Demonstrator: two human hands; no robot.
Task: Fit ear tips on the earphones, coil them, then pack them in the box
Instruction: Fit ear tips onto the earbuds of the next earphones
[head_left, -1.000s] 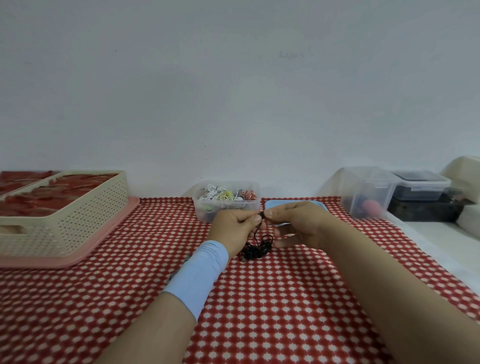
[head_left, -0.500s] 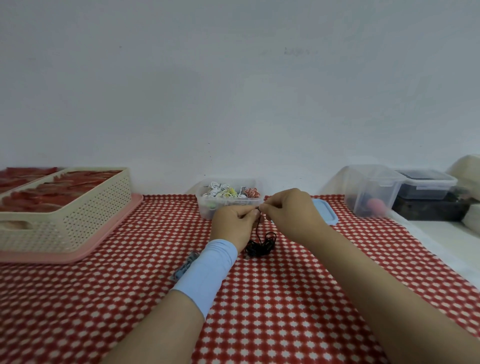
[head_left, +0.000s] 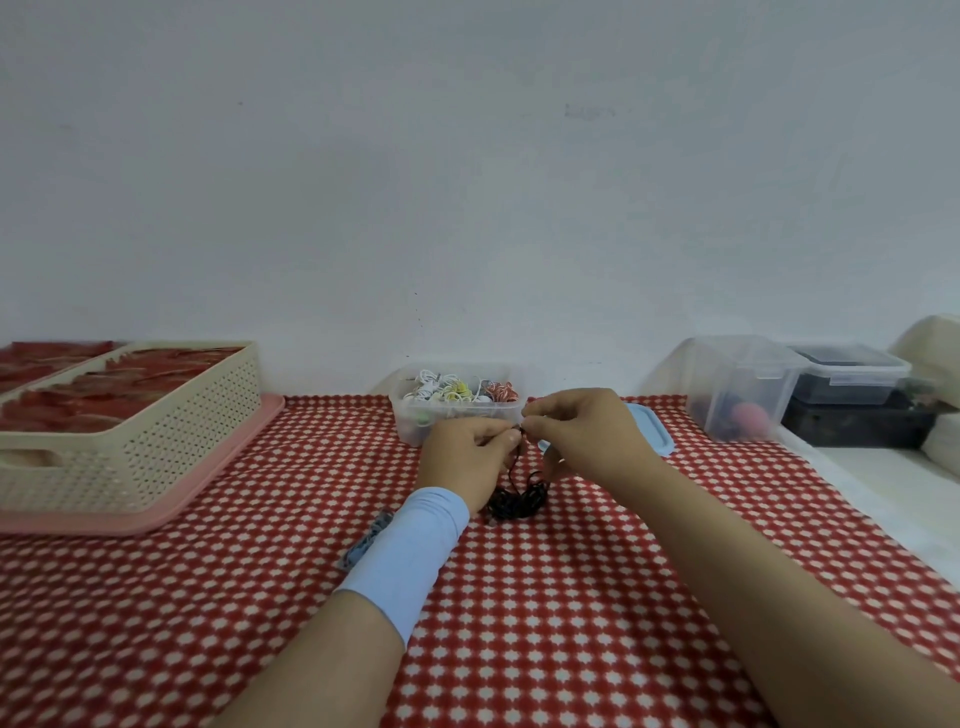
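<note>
A pair of black earphones (head_left: 519, 501) hangs in a loose bundle down to the red checked cloth between my hands. My left hand (head_left: 467, 457), with a light blue wrist sleeve, pinches one earbud end at its fingertips. My right hand (head_left: 582, 436) meets it there, its thumb and forefinger pinching something tiny against the bud; the ear tip itself is too small to make out. Behind my hands stands a clear tub (head_left: 457, 402) of coiled earphones in several colours. A small blue-grey packet (head_left: 366, 538) lies partly hidden under my left wrist.
A blue lid (head_left: 652, 428) lies behind my right hand. A cream perforated basket (head_left: 156, 441) of red items sits on a pink tray at the left. Clear and dark storage boxes (head_left: 748, 387) stand at the right, beside the cloth's edge.
Both hands stay pinched together at the earbud with small finger shifts. The view has tilted slightly, and the blue lid shows more beside my right hand.
</note>
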